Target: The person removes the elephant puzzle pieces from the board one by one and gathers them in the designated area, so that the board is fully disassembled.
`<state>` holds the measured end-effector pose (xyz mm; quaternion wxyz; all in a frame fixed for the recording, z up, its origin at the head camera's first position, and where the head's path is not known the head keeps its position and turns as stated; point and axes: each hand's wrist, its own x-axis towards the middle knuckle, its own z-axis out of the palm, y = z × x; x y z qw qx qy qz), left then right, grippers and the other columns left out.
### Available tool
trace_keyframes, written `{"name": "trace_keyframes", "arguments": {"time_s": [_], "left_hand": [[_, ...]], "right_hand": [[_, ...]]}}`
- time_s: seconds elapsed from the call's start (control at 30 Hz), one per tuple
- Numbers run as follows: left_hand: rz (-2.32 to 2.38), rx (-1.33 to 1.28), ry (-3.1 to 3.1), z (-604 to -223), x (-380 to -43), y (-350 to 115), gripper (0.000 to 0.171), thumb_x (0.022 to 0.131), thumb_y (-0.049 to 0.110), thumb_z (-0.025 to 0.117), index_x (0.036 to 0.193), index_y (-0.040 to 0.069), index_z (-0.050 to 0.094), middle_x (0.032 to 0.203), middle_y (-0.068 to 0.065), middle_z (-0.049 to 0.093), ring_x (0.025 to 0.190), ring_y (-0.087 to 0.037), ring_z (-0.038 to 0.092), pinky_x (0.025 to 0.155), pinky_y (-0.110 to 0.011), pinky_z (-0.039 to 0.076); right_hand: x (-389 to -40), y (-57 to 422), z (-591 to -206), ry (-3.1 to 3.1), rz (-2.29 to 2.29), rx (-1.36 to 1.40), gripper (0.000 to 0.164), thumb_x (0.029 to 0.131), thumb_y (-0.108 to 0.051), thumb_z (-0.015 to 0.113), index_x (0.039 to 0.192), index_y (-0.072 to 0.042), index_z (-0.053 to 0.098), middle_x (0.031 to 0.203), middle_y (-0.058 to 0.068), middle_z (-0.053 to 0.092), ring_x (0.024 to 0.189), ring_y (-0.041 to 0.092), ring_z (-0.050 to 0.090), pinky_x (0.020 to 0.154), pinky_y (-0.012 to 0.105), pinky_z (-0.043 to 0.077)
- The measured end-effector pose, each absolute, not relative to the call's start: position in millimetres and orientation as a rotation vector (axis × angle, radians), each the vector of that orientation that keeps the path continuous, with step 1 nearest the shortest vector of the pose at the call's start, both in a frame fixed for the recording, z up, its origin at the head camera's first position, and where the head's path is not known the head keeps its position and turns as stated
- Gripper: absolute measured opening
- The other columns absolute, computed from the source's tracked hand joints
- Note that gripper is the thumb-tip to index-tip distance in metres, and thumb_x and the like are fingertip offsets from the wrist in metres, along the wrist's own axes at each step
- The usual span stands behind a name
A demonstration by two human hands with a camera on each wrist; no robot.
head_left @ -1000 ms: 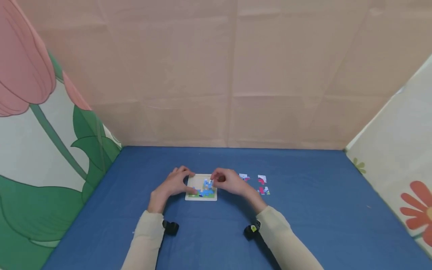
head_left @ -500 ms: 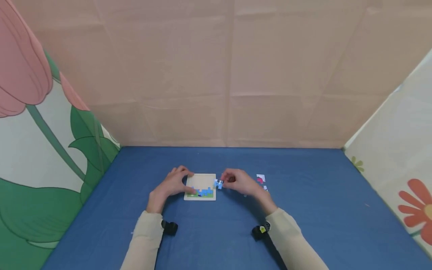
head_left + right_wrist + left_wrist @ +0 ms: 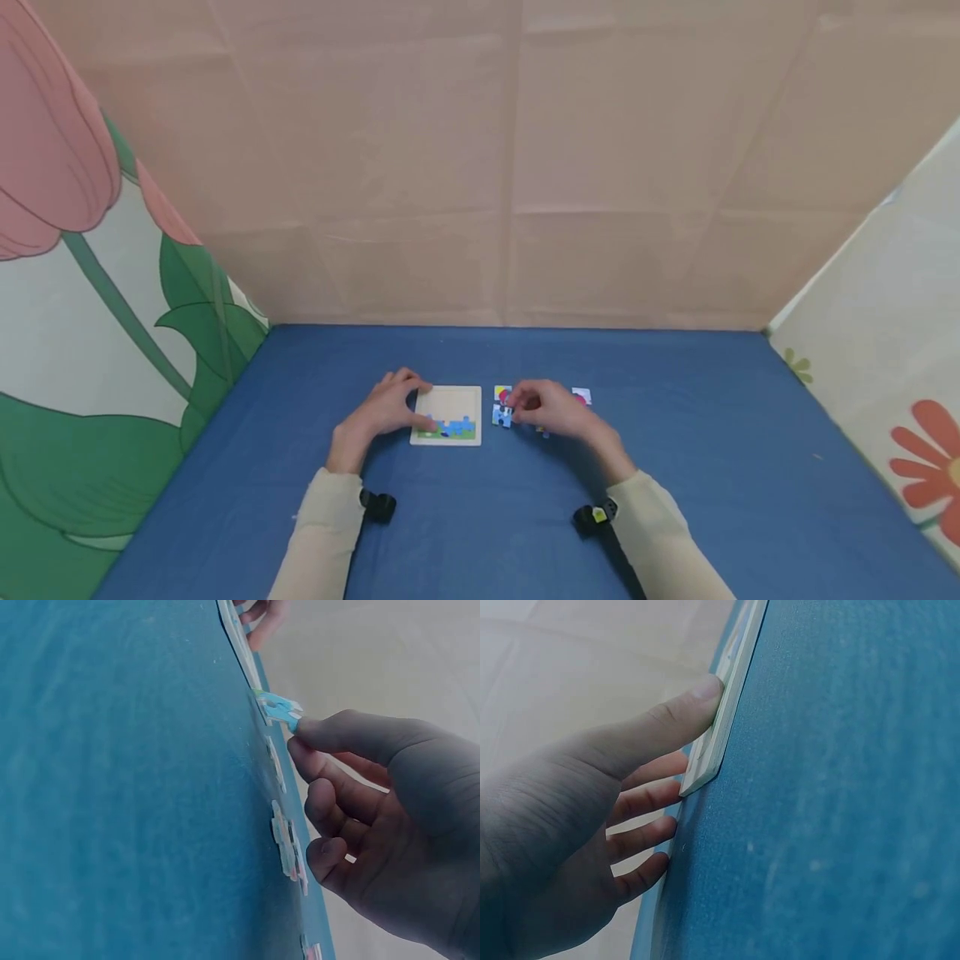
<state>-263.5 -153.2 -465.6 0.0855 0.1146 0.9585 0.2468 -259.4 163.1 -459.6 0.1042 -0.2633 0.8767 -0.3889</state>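
1 puzzle piece: blue, dark and white markings, tilted, pinched at its right side by thumb and finger of right hand. Frame: pale wood, flat, left of that pinch; left hand touching left side. Blue-green pieces along near edge, bare board beyond thumb.

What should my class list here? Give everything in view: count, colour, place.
Table: one, blue, across the bottom.
Tray: one, pale wood, on the table.
Fitted pieces: several, blue and green, along tray's near side.
Held piece: one, mainly blue, right of tray.
Loose pieces: several, multicoloured, right of tray, partly hidden.
Back wall: one, tan, behind table.
Side walls: two, pale with flower prints, left and right.
Wrist cameras: two, black, at the wrists.
Sleeves: two, cream, on forearms.
Left hand: one, at tray's left edge.
Right hand: one, fingers pinching held piece.
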Motion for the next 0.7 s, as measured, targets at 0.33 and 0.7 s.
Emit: {"name": "trace_keyframes", "arguments": {"time_s": [0.33, 0.7], "left_hand": [[0.72, 0.345, 2.85, -464.6, -263.3, -154.7, 0.079, 0.072, 0.053, 0.085, 0.138, 0.02, 0.059, 0.141, -0.005, 0.048, 0.134, -0.031, 0.039, 0.108, -0.056, 0.036], [0.737, 0.338, 2.836, -465.0, -263.0, -154.8, 0.08, 0.072, 0.055, 0.084, 0.139, 0.021, 0.058, 0.142, -0.005, 0.048, 0.135, -0.031, 0.038, 0.108, -0.056, 0.036]], "right_hand": [[-258.6, 163.4, -456.2, 2.581, -1.094, -0.723, 0.011, 0.09, -0.009, 0.071, 0.101, -0.011, 0.071, 0.084, -0.001, 0.068, 0.068, 0.01, 0.057, 0.057, 0.025, 0.049], [-261.1, 165.1, -460.4, 2.654, -0.997, -0.696, 0.013, 0.088, -0.008, 0.071, 0.101, -0.011, 0.072, 0.083, -0.002, 0.066, 0.065, 0.008, 0.056, 0.058, 0.025, 0.048]]}}
